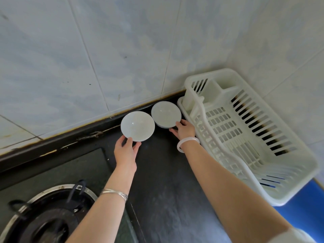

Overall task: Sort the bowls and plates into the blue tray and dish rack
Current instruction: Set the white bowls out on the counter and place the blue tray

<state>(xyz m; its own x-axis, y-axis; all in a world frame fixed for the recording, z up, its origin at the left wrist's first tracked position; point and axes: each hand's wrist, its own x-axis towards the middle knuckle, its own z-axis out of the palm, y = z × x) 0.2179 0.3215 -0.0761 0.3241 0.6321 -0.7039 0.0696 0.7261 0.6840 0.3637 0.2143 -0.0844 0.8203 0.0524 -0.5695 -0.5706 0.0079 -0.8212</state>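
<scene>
Two white bowls stand side by side on the dark counter by the tiled wall. My left hand (pixel 126 149) grips the near rim of the left bowl (pixel 137 125), thumb over the edge. My right hand (pixel 184 129) holds the near rim of the right bowl (pixel 165 114), which sits just left of the white dish rack (pixel 245 130). The rack holds no dishes and rests partly over the blue tray (pixel 305 206), of which only a corner shows at the lower right.
A gas stove burner with a metal ring (pixel 47 213) sits at the lower left. The dark counter (pixel 166 190) runs between stove and rack. Tiled walls (pixel 105 50) close in behind and to the right.
</scene>
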